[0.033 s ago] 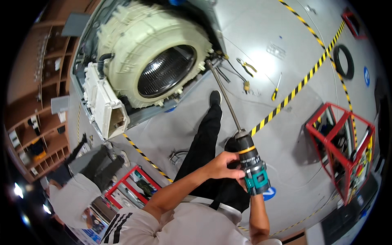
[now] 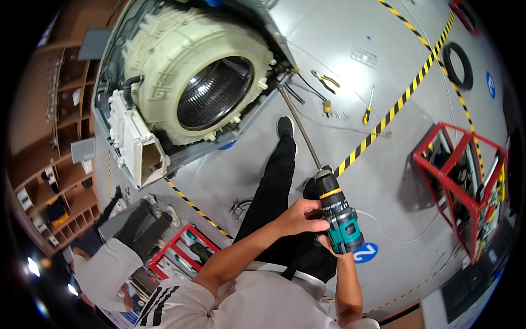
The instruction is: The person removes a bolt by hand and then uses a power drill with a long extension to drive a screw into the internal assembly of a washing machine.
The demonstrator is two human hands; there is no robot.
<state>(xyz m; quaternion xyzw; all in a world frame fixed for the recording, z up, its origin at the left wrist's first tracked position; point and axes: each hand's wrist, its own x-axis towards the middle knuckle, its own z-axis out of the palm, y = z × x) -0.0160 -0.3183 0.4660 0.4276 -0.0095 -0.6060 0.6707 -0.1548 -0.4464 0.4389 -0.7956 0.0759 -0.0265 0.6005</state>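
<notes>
A black and teal cordless drill [image 2: 342, 225] with a long metal rod bit [image 2: 301, 129] is held before my body. My right hand [image 2: 330, 245] grips it from below, mostly hidden behind the drill body. Against the drill's left side my left hand [image 2: 300, 217] is closed, thumb on the housing and fingers partly hidden behind it. The rod slants up and left; its thick end appears near the right corner of an opened washing machine [image 2: 219, 143], and whether they touch I cannot tell. The machine's cream tub [image 2: 159, 66] surrounds a shiny metal drum [image 2: 216, 93].
Pliers [image 2: 327, 81], a screwdriver [image 2: 369, 107], loose cables and small screws lie on the floor. A black rubber ring [image 2: 458, 66] is farther right. Red-framed tool carts [image 2: 460, 181] stand right and lower left. Another person [image 2: 112, 268] is at the left, near wooden shelves [image 2: 68, 148].
The view has shifted slightly. The drill body has moved a little to the right and up in the picture, with both hands still on it.
</notes>
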